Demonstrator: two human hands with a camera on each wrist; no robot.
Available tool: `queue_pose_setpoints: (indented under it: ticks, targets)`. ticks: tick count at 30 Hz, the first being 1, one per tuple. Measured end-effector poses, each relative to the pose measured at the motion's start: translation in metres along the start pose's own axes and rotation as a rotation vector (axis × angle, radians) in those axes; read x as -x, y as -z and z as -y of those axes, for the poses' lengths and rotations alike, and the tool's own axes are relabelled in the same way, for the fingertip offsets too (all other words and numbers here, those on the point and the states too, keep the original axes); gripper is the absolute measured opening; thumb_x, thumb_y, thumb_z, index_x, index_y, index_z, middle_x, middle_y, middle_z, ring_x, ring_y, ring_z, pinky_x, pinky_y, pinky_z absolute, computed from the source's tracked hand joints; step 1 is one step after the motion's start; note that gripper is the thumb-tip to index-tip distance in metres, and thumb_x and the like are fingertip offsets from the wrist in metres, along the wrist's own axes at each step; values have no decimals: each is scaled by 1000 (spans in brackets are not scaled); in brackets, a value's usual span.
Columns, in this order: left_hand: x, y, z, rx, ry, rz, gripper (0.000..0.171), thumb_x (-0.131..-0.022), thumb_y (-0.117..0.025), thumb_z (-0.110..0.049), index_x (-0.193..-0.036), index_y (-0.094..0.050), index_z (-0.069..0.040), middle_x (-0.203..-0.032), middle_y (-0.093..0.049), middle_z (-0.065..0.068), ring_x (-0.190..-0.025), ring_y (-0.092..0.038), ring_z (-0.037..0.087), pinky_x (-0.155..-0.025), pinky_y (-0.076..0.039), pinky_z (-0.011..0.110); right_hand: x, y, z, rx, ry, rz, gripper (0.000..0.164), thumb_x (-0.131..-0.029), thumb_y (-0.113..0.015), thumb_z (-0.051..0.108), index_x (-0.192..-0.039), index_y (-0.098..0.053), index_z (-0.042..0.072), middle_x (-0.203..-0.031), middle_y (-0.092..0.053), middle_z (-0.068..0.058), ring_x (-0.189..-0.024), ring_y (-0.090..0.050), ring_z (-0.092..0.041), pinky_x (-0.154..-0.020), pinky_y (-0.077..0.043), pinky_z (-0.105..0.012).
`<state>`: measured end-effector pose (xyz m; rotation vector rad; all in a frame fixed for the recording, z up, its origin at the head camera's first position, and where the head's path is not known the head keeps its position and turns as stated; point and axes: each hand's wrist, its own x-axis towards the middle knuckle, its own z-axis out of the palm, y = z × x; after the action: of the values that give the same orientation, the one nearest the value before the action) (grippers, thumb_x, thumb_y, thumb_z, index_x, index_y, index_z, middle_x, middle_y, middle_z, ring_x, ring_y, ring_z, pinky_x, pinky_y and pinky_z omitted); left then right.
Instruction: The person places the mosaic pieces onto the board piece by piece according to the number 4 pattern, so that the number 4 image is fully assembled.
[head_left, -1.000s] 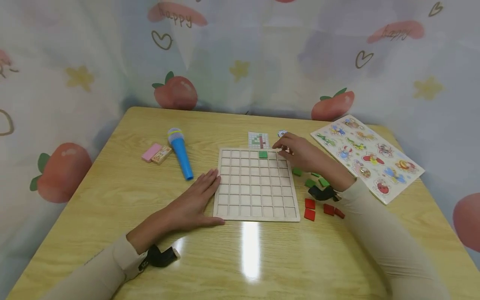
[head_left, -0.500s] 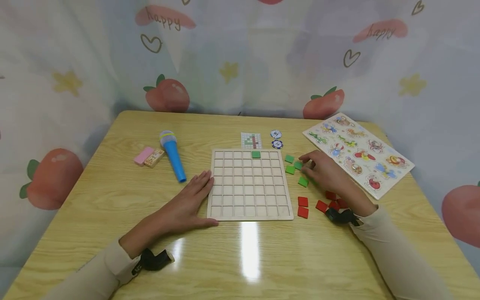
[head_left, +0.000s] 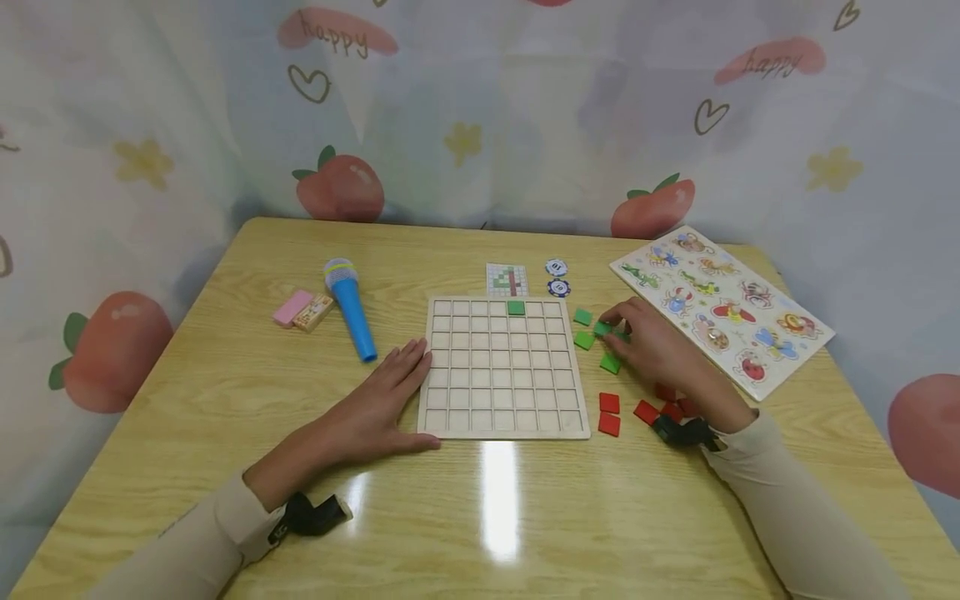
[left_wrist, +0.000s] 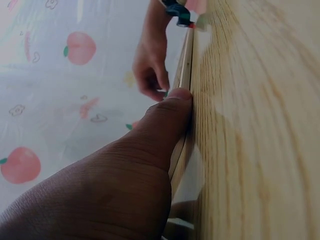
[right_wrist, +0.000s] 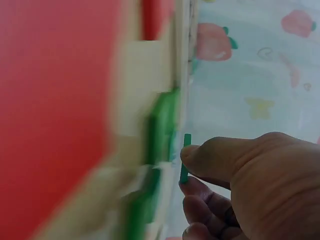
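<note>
Head: your left hand point(head_left: 375, 412) flat between eight and nine o'clock of board point(head_left: 502, 377), holding nothing; your right hand point(head_left: 647, 340) between two and three, by loose tiles point(head_left: 584, 340). Placed tile point(head_left: 516, 308) at twelve, below pattern card point(head_left: 507, 280).
Left wrist: thumb point(left_wrist: 172, 102) meets board edge.
Right wrist: grip nearly closed, pinching green tile point(right_wrist: 185, 165), which head view half hides. Seems pickup step; next move likely calls for seating tile per card.
</note>
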<state>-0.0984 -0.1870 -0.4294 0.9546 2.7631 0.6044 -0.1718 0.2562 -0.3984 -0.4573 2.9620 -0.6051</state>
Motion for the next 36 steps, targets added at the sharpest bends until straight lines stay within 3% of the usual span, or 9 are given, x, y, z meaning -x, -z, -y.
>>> queue_pose_setpoints:
  ticks: [6,12,17,25,32,36]
  targets:
    - [2,3,-2,13,9,2,123,-87,-76,-71,-171,-17,-3,-182,-7,15,-170,-6,35,-137,-15,57,-7,15,34,-18,132,7,26,-103,-70,12,-129,-69,5,-127,-62,-14,-105,-62,-29,-88,-55,-43]
    - [2,5,-3,9,5,7,123,-87,-77,-70,-170,-17,-2,-181,-7,15,-170,-6,33,-138,-15,55,-34,7,80,16,300,92,28,-101,-73,10,-129,-69,6,-127,-62,-15,-104,-63,-29,-87,-57,-43]
    - [2,4,-1,9,0,5,123,-87,-78,-69,-170,-16,-3,-182,-7,15,-170,-5,32,-138,-15,55,-62,-5,105,11,355,162,20,-103,-72,13,-122,-71,7,-123,-63,-15,-103,-62,-28,-89,-57,-44]
    - [1,3,-1,12,-5,-1,123,-87,-78,-69,-170,-17,-2,-181,-8,15,-170,-6,32,-138,-15,54,-87,-20,114,-3,403,214,11,-102,-72,13,-112,-71,6,-114,-66,-13,-101,-65,-25,-84,-56,-42]
    - [-1,5,-3,15,-3,5,123,-86,-79,-68,-170,-18,-1,-181,-8,16,-170,-6,33,-138,-15,54,-90,-24,112,9,392,221,7,-102,-71,12,-108,-71,8,-112,-66,-11,-97,-63,-24,-84,-55,-42]
    - [2,4,-2,14,15,10,124,-86,-79,-68,-170,-18,-1,-181,-7,16,-170,-6,33,-138,-15,54,-90,-25,113,10,420,236,9,-104,-68,9,-110,-73,5,-115,-65,-13,-106,-61,-28,-90,-55,-45]
